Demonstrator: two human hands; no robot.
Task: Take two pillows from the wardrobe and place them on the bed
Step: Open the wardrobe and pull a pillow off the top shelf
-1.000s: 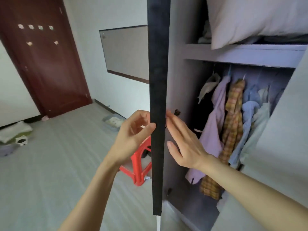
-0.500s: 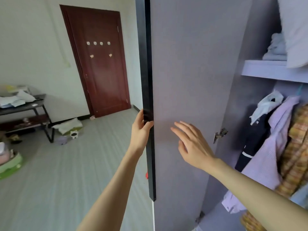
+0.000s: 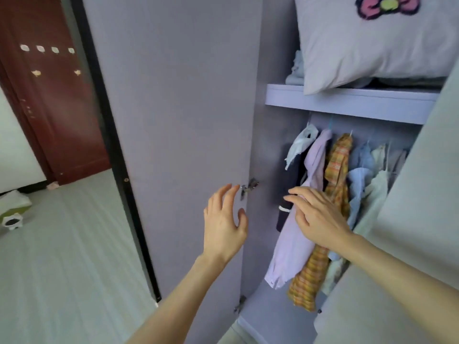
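Note:
A pale pillow point(image 3: 367, 43) with a pink bow print lies on the upper shelf point(image 3: 347, 103) of the open wardrobe, one corner hanging over the shelf edge. Whether a second pillow lies behind it I cannot tell. My left hand point(image 3: 224, 222) hovers with fingers spread in front of the inside of the left wardrobe door point(image 3: 173, 120), near the hinge point(image 3: 248, 188). My right hand point(image 3: 315, 217) is also spread and empty, in front of the hanging clothes point(image 3: 323, 207). Both hands are well below the pillow. No bed is in view.
Folded light-blue cloth point(image 3: 296, 68) sits left of the pillow. The right wardrobe door point(image 3: 422, 219) stands open close to my right arm. A dark red room door point(image 3: 49, 95) and grey floor point(image 3: 62, 256) lie to the left, with small items point(image 3: 12, 214) on the floor.
My left hand let go of the door's edge and moved right, onto the inner side of the door. The door swung wide open. My view shifted right and the pillow came into full view.

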